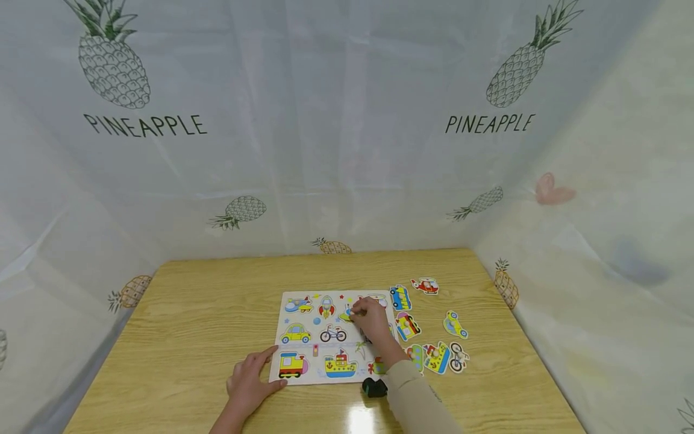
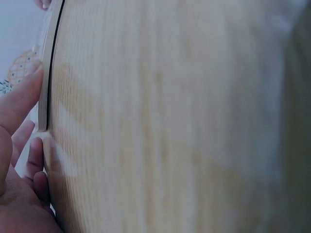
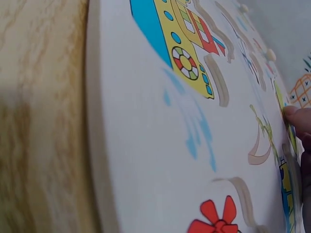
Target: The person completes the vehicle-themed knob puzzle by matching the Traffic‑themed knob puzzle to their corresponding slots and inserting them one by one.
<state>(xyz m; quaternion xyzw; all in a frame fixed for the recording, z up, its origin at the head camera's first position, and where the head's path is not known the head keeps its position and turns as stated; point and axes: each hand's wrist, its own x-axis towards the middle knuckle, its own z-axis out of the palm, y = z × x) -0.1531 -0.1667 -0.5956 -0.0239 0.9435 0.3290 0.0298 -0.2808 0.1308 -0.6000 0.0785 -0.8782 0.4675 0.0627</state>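
The left hand (image 1: 249,375), fingers extended, touches the puzzle board (image 1: 316,370) at its eight o'clock; the right hand (image 1: 373,322) pinches a yellow-green piece (image 1: 345,314) towards one o'clock. A twisted pinch could seat it askew, and the sleeve (image 1: 414,395) at four o'clock might drag the neighbouring green piece (image 1: 416,355).

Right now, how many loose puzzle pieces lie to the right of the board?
7: helicopter and bus at the back, train and car in the middle, green piece boat and bicycle in front; the sleeve may hide others.
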